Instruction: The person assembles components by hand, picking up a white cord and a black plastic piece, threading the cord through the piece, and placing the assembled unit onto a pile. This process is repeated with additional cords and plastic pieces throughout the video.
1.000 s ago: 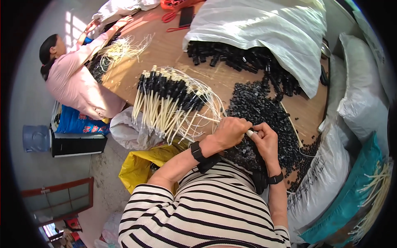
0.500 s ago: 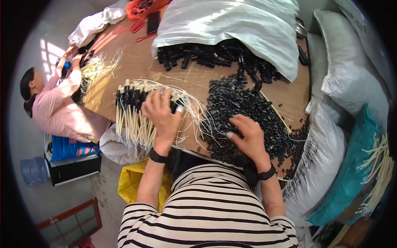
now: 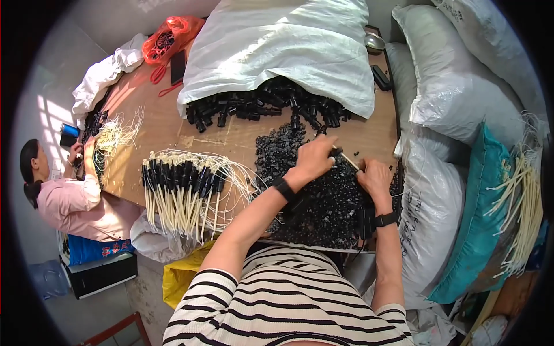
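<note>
My left hand [image 3: 314, 158] reaches across to the right over a pile of small black plastic pieces [image 3: 283, 144]. Its fingers are closed on a black plastic fitting [image 3: 336, 152]. From there a thin cream tube [image 3: 349, 161] slants down to my right hand [image 3: 376, 180], whose fingers pinch its lower end. Behind the left hand, several finished-looking rods, cream tubes with black fittings, lie side by side in a bundle [image 3: 182, 181]. Thin white cords [image 3: 239, 170] trail from their tops toward the pile.
A white woven sack [image 3: 277, 46] spills larger black fittings [image 3: 236, 109] onto the wooden table [image 3: 208, 135]. Full white sacks [image 3: 461, 86] and a teal sack [image 3: 461, 248] crowd the right. At the far left another person [image 3: 75, 196] in pink works by a heap of cords [image 3: 118, 135].
My left hand has left the bundle and crossed right over the pile. Both hands, open before, now grip a tube and fitting between them. The view has shifted.
</note>
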### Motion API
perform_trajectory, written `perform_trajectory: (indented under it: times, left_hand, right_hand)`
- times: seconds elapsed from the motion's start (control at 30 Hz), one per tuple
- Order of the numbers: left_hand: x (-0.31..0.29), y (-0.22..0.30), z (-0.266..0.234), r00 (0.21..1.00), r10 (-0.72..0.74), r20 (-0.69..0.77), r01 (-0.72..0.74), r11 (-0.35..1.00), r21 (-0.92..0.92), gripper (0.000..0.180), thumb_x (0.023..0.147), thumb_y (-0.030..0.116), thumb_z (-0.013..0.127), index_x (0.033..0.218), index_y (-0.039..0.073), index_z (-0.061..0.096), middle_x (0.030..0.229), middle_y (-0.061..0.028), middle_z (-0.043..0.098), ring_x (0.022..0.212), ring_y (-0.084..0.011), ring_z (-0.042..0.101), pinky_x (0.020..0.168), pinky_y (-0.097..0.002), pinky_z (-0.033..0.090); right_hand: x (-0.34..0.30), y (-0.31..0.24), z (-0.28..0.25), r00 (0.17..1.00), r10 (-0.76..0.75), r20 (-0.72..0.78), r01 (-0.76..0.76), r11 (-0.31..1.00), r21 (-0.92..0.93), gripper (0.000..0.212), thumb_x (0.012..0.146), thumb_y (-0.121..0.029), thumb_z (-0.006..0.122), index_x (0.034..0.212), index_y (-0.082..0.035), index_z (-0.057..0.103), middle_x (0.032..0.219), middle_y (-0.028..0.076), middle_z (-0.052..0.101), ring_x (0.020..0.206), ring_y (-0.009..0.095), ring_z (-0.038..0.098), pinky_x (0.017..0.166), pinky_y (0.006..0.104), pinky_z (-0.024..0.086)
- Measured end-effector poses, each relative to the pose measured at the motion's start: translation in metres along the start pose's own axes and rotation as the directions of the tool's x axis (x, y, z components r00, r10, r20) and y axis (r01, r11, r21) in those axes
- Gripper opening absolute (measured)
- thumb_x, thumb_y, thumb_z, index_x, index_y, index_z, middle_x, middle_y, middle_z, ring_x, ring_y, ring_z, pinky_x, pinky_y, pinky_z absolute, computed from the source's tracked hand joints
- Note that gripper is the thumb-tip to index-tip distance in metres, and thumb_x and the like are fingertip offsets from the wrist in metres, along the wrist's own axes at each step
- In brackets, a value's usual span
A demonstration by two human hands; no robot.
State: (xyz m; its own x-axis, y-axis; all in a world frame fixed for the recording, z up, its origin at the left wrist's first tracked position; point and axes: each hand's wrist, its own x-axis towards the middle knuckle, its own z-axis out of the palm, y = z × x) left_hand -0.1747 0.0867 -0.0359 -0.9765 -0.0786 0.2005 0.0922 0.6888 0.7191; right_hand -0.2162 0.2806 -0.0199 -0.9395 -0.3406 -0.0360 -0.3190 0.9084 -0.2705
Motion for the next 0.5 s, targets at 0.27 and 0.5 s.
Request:
perform_trajectory:
  times: [0.27, 0.5]
  left_hand:
    - [-0.053, -0.050, -0.061, 0.909, -0.417, 0.005, 0.288, 0.618, -0.731, 0.024, 0.074, -0.009, 0.053, 0.096, -0.001, 0.056, 0.093, -0.0054, 0.059, 0.082, -0.0138, 0.061, 0.073, -0.0262, 0.052]
    - [-0.082, -0.040, -0.085, 0.848, -0.511, 0.141, 0.427, 0.501, -0.753, 0.038, 0.078, -0.009, 0.051, 0.114, -0.001, 0.059, 0.104, -0.0068, 0.062, 0.093, -0.0127, 0.061, 0.080, -0.0235, 0.049]
  right_hand:
    - [0.010, 0.001, 0.003, 0.994, -0.110, -0.008, 0.110, 0.994, 0.021, 0.015, 0.069, -0.011, 0.060, 0.080, -0.005, 0.067, 0.077, 0.020, 0.066, 0.075, 0.039, 0.064, 0.069, 0.0472, 0.050]
    - [0.022, -0.004, 0.004, 0.989, -0.148, -0.028, 0.144, 0.983, -0.110, 0.009, 0.068, -0.007, 0.060, 0.074, -0.003, 0.065, 0.074, 0.022, 0.065, 0.074, 0.040, 0.065, 0.069, 0.0460, 0.050]
